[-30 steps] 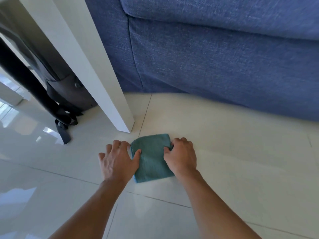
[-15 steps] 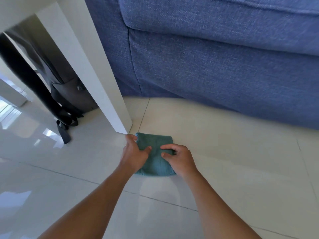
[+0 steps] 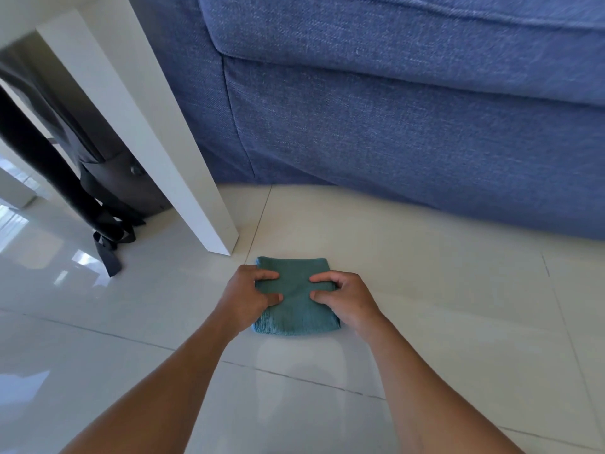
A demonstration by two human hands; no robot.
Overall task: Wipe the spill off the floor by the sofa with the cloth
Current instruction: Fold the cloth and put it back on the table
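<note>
Two bare forearms reach forward from the bottom edge across glossy pale floor tiles (image 3: 442, 290), which show faint grout lines and soft reflections. Both hands rest on a folded teal cloth (image 3: 296, 309) lying flat on the floor. The left hand (image 3: 244, 298) curls its fingertips onto the cloth's left edge, pinching the fabric; the right hand (image 3: 348, 298) does the same on the right edge, thumb and fingers bent inward onto the cloth. Their fingertips point toward each other with a strip of cloth bare between them. No wet patch can be made out on the tiles around the cloth.

Just beyond the cloth, up and to the left, a square white table leg (image 3: 170, 158) stands slanted in the wide-angle view — its foot lands near the cloth's far left corner without touching it. Behind that leg, further left, a dark grey bag (image 3: 124, 188) sits on the floor with black straps trailing toward the viewer.

Farthest back, a blue fabric sofa (image 3: 409, 126) fills the top and right — its base meets the tiles well behind the cloth
</note>
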